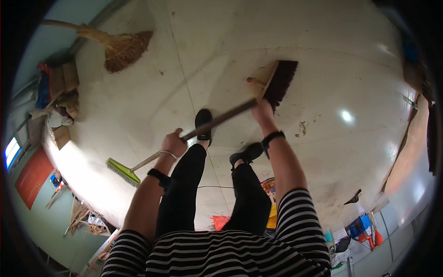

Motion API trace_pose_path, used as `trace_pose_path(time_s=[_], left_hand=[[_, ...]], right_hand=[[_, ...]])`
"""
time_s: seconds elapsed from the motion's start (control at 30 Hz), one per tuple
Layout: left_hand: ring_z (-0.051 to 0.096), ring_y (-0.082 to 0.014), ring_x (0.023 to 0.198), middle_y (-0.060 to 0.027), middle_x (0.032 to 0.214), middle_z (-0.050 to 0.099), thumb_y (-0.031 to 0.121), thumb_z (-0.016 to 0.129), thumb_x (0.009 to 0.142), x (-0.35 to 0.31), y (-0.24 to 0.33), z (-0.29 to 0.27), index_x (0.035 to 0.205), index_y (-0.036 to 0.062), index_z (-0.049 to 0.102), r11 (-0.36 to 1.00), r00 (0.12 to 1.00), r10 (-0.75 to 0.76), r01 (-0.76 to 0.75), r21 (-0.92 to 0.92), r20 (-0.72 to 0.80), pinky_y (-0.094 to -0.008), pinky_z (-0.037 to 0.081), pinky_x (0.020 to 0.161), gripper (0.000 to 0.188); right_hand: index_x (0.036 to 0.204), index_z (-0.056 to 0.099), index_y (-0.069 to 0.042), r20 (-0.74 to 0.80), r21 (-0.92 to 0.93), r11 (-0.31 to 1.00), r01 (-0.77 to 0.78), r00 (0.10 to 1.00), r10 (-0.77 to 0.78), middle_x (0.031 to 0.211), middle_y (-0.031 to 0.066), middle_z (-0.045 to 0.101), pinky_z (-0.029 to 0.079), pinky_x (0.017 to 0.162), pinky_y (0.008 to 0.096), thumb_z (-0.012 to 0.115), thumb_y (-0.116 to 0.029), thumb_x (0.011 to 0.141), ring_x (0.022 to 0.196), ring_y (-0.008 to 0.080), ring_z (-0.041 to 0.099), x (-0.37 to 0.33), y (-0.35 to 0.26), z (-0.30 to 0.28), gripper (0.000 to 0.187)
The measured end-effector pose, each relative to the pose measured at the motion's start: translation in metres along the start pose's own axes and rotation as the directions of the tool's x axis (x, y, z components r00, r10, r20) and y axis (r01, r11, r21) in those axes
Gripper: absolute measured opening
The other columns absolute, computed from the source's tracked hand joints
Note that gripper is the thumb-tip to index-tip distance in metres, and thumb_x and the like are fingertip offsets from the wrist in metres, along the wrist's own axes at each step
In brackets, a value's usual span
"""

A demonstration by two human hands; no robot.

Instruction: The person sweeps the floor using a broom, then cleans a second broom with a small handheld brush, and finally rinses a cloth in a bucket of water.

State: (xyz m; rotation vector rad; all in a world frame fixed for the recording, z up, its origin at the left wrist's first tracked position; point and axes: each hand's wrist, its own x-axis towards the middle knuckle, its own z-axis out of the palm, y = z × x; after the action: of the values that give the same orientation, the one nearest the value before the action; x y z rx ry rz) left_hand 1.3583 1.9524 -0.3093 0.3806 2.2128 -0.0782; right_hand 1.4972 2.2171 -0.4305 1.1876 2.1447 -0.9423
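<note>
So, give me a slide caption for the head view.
Left hand and right hand grip a brown pole, a dark-bristled broom head just beyond, a straw broom at upper left.

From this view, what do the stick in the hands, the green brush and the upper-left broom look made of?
Stick: probably wood; matte brown, though blur hides any grain.
Green brush: likely plastic; smooth-looking, evenly coloured body, greyish bristles.
Broom: looks like dried plant fibre; rough, matte, tan bundled strands fanning into a reddish-brown end.
</note>
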Motion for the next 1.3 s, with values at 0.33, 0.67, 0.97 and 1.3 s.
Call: trace_pose_path(time_s=[0.33,0.67,0.97,1.3], left_hand=[[0.053,-0.0367,0.079,-0.0175,0.081,0.058,0.018,0.052,0.071,0.146,-0.078,0.088,0.098,0.01,0.05,0.993,0.998,-0.057,0.061,-0.106,0.042,-0.0417,0.044,0.07,0.028],[0.047,-0.0323,0.095,-0.018,0.097,0.051,0.024,0.063,0.063,0.087,0.008,0.081,0.109,0.0049,0.047,0.838,0.974,0.225,-0.211,-0.502,-0.035,-0.0363,0.041,0.08,0.052],[0.047,-0.0332,0.093,-0.0167,0.103,0.044,0.015,0.063,0.062,-0.099,0.189,-0.094,0.112,0.0067,0.044,0.517,0.645,0.684,-0.758,-0.397,-0.341,-0.0369,0.041,0.078,0.054],[0.053,-0.0241,0.08,-0.0081,0.105,0.043,0.014,0.054,0.071,-0.235,0.241,-0.149,0.108,0.0126,0.05,0.649,0.52,0.758,-0.662,0.374,-0.395,-0.0316,0.047,0.062,0.038]], right_hand=[[0.104,0.048,-0.008,-0.037,-0.735,0.671,0.097,0.982,-0.183,0.109,0.0113,0.046,0.046,0.076,0.0359,0.051,-0.023,0.081,0.109,0.0288,0.036,0.142,0.036,0.027,0.027],[0.091,0.052,-0.005,-0.288,0.04,0.881,0.471,0.85,-0.442,0.082,0.0075,0.054,0.045,0.056,0.029,0.061,-0.008,0.073,0.069,0.0224,0.054,0.003,0.012,-0.098,0.02],[0.085,0.054,-0.004,-0.492,0.375,0.7,0.608,0.77,-0.406,0.078,0.0077,0.053,0.046,0.052,0.025,0.065,0.0,0.066,0.062,0.017,0.055,-0.165,-0.042,-0.179,0.023],[0.078,0.049,0.0,-0.727,0.184,0.734,0.654,0.593,-0.347,0.082,0.01,0.05,0.045,0.049,0.0283,0.065,-0.003,0.067,0.061,0.0216,0.055,-0.322,-0.08,-0.286,0.02]])
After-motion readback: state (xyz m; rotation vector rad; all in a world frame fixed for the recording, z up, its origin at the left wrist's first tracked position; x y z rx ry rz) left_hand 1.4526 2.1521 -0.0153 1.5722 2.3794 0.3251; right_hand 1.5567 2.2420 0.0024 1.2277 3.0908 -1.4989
